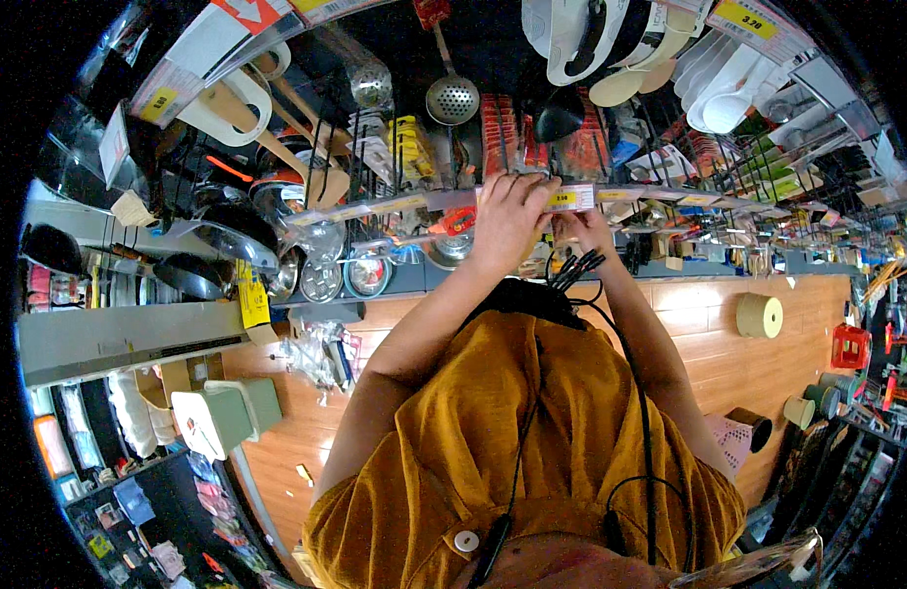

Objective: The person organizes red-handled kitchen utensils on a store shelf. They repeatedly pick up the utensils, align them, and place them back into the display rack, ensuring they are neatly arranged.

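Note:
Both of my hands are at a long price-label rail (pixel 394 206) in front of a shelf display of kitchen utensils. My left hand (pixel 514 213) lies over the rail, fingers bent across its top edge beside a yellow-and-white price label (pixel 571 198). My right hand (pixel 587 230) is lower, just under that label, its fingertips partly hidden behind the rail. Whether either hand grips anything cannot be made out. Above them hang a metal skimmer (pixel 453 99) and a black ladle (pixel 560 116). Red packaged goods (pixel 500 132) hang on hooks right behind my left hand.
Wooden spatulas (pixel 327 185) hang to the left, white spoons (pixel 724 110) to the upper right. Pans (pixel 188 275) hang at the far left. On the wooden floor stand a green bin (pixel 236 412), plastic-wrapped goods (pixel 321 357) and a yellow roll (pixel 759 316). Black cables (pixel 634 353) run down my front.

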The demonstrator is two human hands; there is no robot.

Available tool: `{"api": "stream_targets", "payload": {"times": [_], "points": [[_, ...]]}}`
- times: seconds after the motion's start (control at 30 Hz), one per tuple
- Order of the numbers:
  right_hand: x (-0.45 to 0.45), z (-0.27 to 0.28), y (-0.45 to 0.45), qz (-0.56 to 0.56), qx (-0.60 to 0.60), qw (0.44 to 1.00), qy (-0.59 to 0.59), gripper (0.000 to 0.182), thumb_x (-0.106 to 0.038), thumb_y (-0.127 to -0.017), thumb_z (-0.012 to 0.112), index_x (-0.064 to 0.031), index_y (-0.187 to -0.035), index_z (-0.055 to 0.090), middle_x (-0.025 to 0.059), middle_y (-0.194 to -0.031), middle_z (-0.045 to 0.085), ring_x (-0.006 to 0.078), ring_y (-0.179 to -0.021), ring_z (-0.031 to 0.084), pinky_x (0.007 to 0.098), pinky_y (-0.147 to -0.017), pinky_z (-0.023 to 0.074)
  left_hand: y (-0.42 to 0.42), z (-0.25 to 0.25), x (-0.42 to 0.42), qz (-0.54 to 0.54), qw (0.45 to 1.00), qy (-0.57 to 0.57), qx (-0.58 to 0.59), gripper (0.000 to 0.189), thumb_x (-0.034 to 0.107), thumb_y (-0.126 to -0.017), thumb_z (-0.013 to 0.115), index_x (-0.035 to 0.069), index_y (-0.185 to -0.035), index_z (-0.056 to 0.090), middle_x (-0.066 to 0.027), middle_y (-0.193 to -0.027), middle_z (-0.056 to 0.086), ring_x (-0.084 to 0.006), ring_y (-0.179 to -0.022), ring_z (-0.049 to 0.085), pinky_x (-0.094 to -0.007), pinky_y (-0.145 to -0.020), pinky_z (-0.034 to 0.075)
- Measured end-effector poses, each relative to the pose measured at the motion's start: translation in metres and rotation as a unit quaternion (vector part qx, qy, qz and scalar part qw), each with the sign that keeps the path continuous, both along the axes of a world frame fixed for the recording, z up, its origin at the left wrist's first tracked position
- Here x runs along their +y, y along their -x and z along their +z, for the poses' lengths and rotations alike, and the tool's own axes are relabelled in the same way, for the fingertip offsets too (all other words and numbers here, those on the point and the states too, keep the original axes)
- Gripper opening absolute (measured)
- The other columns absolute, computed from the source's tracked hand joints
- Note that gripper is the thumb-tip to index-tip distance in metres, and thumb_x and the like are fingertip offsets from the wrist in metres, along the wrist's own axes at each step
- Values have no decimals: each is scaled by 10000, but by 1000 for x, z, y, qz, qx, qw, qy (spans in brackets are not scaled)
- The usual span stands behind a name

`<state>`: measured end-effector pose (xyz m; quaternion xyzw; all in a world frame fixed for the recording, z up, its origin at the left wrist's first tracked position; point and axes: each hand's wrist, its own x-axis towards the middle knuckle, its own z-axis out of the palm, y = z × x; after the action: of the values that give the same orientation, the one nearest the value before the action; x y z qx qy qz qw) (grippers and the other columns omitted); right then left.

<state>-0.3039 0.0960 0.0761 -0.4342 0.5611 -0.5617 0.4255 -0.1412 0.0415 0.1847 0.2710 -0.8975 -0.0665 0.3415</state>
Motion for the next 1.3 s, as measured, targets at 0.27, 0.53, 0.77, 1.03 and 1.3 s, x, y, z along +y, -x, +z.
{"api": "stream_targets", "payload": {"times": [0.27, 0.53, 0.77, 1.03, 1.3], "points": [[-23, 13, -4, -70, 15, 997, -9, 195, -74, -799, 490, -27, -984, 529, 65, -783, 604, 149, -668, 587, 261, -598, 475, -1, 2, 0, -3, 1000, 1, -2, 462, 143, -610, 647, 101, -1048, 507, -71, -997, 528, -229, -915, 471, -365, -856, 323], [-31, -24, 5, -119, 58, 991, 7, 252, -185, -759, 550, -38, -963, 558, 106, -850, 619, 193, -761, 606, 291, -657, 475, -1, -5, -1, 2, 1000, -3, -4, 488, 176, -623, 656, 143, -1085, 500, -52, -1090, 509, -239, -947, 464, -395, -877, 316], [-30, -32, 6, -95, 74, 993, 16, 238, -130, -728, 565, -34, -945, 580, 110, -837, 626, 211, -781, 604, 312, -672, 467, 1, -6, -3, -2, 1000, -7, -8, 466, 168, -630, 652, 137, -1070, 500, -50, -1078, 516, -235, -942, 472, -393, -874, 320], [-26, -31, 6, -93, 54, 994, -5, 235, -124, -756, 542, -41, -974, 571, 116, -913, 610, 219, -850, 587, 315, -722, 450, 0, -4, -3, 1, 1000, -13, -14, 478, 176, -633, 648, 139, -1086, 501, -45, -1077, 518, -234, -960, 467, -397, -885, 313], [-27, -43, 13, -82, 145, 986, -28, 236, -153, -748, 534, -52, -956, 581, 113, -884, 614, 237, -829, 588, 333, -722, 448, 0, -5, -3, 1, 1000, -19, -16, 489, 177, -624, 651, 144, -1087, 499, -43, -1069, 521, -235, -962, 465, -397, -890, 306]]}}
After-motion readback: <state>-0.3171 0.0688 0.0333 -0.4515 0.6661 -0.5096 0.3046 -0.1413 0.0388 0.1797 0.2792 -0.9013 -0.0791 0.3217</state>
